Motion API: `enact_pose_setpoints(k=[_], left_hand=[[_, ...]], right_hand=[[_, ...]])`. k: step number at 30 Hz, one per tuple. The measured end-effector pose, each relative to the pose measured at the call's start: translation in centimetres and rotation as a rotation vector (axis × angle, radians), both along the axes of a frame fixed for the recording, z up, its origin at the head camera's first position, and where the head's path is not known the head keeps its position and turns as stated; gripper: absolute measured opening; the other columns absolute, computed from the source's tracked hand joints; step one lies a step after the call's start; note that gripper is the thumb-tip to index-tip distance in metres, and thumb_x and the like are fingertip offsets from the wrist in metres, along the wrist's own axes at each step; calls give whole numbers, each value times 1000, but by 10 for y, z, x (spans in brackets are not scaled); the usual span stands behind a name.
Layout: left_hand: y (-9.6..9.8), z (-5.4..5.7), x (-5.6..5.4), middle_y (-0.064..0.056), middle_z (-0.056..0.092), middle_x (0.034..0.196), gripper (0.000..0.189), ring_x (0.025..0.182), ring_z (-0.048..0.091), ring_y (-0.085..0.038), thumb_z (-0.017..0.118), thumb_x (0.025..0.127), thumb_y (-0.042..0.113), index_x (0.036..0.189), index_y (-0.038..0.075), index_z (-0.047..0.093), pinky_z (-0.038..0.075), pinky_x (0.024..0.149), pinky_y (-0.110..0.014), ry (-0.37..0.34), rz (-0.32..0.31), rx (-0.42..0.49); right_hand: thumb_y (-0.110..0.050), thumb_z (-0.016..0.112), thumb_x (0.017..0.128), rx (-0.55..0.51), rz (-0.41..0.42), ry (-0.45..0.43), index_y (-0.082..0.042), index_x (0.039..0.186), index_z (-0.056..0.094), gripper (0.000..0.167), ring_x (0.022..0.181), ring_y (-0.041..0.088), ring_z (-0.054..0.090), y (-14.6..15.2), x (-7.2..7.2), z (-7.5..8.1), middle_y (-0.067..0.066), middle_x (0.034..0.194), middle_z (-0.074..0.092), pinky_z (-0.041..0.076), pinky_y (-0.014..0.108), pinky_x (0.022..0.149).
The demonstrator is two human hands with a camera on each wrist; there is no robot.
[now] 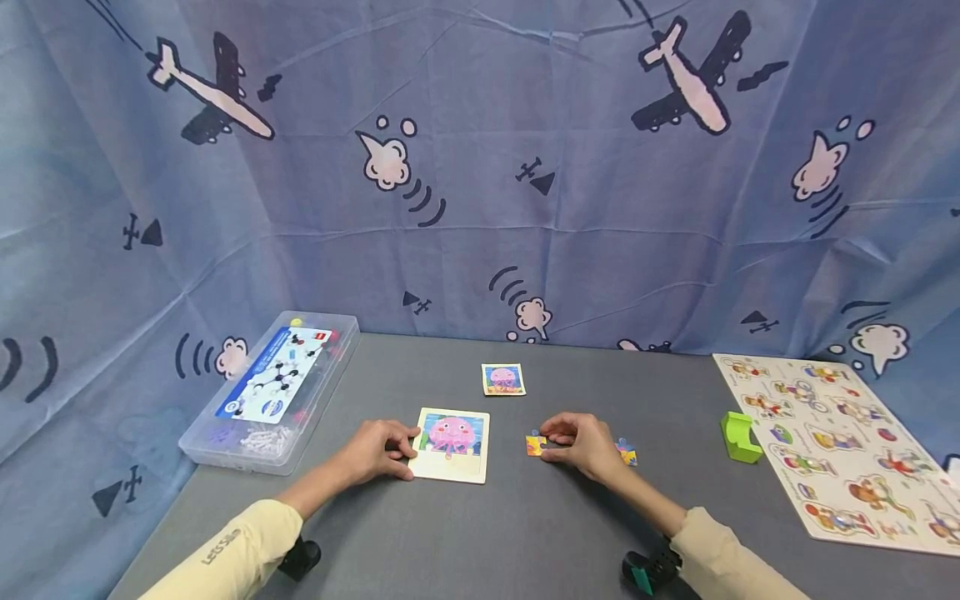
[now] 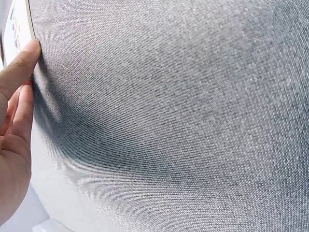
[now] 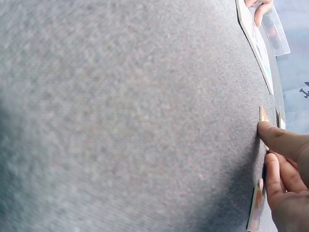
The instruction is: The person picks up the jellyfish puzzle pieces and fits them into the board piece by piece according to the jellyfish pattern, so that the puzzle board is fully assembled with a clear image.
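A square wooden jigsaw board lies on the table, its upper part filled with a pink octopus picture and its lower part bare wood. My left hand holds the board by its left edge, thumb near the lower corner; the left wrist view shows the thumb right at that edge. To the right, my right hand pinches a yellow-orange jigsaw piece close over the table. Another jigsaw piece, partly hidden, lies behind that hand. A small octopus picture card lies farther back.
At the left sits a clear plastic case with a molecule-picture label. On the right are a bright green curved block and a large board of printed figures. A blue patterned cloth hangs along the back of the grey table.
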State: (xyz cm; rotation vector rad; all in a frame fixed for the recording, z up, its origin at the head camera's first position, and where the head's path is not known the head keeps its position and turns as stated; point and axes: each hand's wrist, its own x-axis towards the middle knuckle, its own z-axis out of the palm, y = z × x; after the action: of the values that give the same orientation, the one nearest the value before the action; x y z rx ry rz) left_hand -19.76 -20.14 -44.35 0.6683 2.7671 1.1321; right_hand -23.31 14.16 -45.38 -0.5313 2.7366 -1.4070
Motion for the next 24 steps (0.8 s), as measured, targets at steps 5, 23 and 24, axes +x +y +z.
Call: enact_pose_setpoints(k=[5,23,24], left_hand=[[0,0,-1,-21,65,117,18,107,60,-36,86,65,7,77,4,73,53,72,-22,8,-4,-3],[3,3,1,-23,64,118,18,109,59,-37,86,65,3,75,3,72,54,73,-24,-29,24,8],[3,3,1,-23,64,118,18,109,59,-38,86,64,3,75,3,72,54,73,-23,-30,26,10]], right_hand=[[0,84,68,24,1,8,2,90,71,25,72,13,63,-1,0,1,9,87,71,51,18,62],[15,72,75,-531,-81,-397,20,111,55,41,78,11,67,-5,11,7,15,94,69,55,26,71],[15,73,74,-543,-93,-412,19,111,56,41,77,11,67,-6,12,7,13,92,69,55,25,71]])
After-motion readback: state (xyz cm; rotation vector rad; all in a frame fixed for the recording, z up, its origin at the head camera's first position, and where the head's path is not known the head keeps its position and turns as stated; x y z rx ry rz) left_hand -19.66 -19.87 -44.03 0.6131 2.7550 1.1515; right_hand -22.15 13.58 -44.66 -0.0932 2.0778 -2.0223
